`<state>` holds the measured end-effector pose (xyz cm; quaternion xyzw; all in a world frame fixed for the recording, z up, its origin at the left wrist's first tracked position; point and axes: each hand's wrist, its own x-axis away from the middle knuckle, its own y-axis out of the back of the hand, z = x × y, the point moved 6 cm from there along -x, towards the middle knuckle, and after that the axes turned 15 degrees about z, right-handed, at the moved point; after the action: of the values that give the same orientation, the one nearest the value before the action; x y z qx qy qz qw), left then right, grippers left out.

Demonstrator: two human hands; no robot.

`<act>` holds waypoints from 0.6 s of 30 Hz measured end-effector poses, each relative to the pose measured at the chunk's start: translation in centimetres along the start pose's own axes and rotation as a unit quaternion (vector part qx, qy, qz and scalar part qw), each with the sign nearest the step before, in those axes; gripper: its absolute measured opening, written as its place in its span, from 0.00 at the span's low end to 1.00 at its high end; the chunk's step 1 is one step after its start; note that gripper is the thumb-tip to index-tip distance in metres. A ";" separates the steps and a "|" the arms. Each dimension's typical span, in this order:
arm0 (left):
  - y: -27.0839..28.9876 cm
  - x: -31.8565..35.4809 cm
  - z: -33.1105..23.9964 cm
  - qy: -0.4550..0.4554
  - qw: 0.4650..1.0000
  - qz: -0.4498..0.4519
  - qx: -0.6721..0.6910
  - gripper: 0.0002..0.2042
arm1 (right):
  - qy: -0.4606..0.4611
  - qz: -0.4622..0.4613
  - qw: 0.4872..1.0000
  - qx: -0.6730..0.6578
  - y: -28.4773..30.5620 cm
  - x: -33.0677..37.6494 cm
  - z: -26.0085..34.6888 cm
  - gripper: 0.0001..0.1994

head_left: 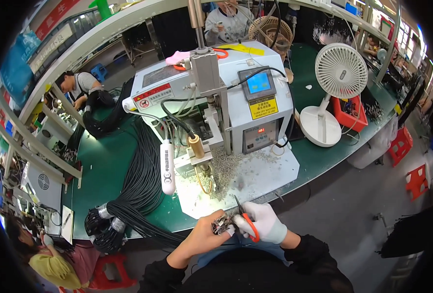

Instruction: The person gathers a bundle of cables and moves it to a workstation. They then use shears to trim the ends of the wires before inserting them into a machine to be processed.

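My left hand [203, 236], bare but for white covering on the thumb tip, is closed around a bunch of cable ends [221, 224] just in front of the bench edge. Their tips look brownish and silvery; fine detail is too small to make out. Beside it my right hand [268, 223], in a white glove, holds orange-handled scissors [249, 225]. The dark blades point up and away, close to the bunch. A thick bundle of black cables [141, 178] runs over the bench on the left toward my left hand.
Ahead stands a bench machine [202, 73] with a blue touchscreen [258, 84] and a brass-coloured head [195, 146]. Grey scraps [226, 168] litter its pale base plate [270, 171]. A white fan [341, 73] and a red bin [350, 115] stand at right. Co-workers sit left and behind.
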<state>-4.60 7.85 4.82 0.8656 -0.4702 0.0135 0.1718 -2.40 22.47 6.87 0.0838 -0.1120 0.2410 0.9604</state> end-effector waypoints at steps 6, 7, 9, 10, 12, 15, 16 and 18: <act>-0.1 1.3 0.0 -0.017 0.994 -0.081 0.073 0.13 | 0.025 0.034 0.983 -0.176 -0.8 0.1 -2.0 0.12; 0.0 1.3 -0.3 -0.019 0.994 -0.082 0.072 0.13 | 0.033 0.052 0.978 -0.198 -0.8 0.1 -2.1 0.13; 0.2 1.2 -1.0 0.003 0.998 -0.051 0.047 0.15 | 0.034 0.050 0.978 -0.201 -0.5 -0.1 -2.8 0.13; 0.1 1.0 -1.2 0.014 0.999 -0.034 0.035 0.16 | 0.033 0.048 0.977 -0.205 -0.4 -0.1 -3.1 0.13; 0.2 0.8 -1.5 0.004 0.999 -0.029 0.028 0.16 | 0.031 0.047 0.976 -0.210 -0.2 0.0 -3.4 0.13; 0.6 0.6 -1.8 -0.016 0.999 -0.026 0.014 0.17 | 0.035 0.060 0.970 -0.231 -0.2 0.2 -3.3 0.12; 0.8 0.6 -2.0 -0.041 0.999 -0.018 0.010 0.17 | 0.033 0.063 0.971 -0.230 -0.1 0.2 -3.1 0.12; 1.0 0.5 -2.4 -0.090 0.996 -0.001 0.003 0.17 | 0.045 0.082 0.968 -0.233 -0.1 0.2 -2.6 0.13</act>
<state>-4.79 7.71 7.46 0.8645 -0.4824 -0.0636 0.1260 -1.70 23.05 4.45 -0.1629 -0.1287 0.2898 0.9343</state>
